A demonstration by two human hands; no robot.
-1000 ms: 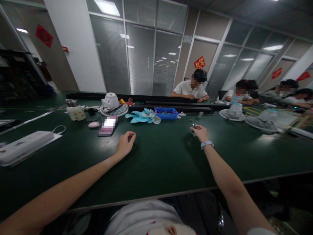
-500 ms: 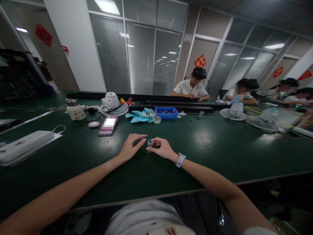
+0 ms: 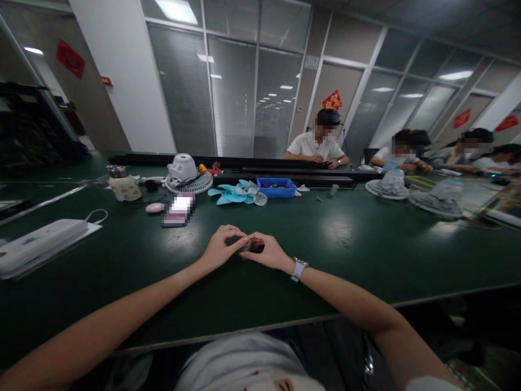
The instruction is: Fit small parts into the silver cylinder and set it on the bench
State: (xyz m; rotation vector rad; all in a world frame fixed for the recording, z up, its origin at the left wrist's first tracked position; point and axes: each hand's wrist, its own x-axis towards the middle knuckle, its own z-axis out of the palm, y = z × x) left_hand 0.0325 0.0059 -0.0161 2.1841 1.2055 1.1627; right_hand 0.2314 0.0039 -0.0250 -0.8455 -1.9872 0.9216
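Note:
My left hand (image 3: 220,247) and my right hand (image 3: 266,251) meet over the middle of the dark green table (image 3: 345,255). Between their fingertips sits a small dark and silver cylindrical part (image 3: 250,246), held by both hands just above the tabletop. My right wrist carries a white watch (image 3: 297,269). Much of the small part is hidden by my fingers.
Farther back lie a light blue fan blade (image 3: 238,193), a blue tray (image 3: 277,187), a white fan motor on its grille (image 3: 188,175), a small jar (image 3: 121,183) and a white box (image 3: 38,244) at left. Other people sit across the table and at right.
My right hand came back from the far right of the table with the small part to the middle. My left hand then closed its fingers on the part too.

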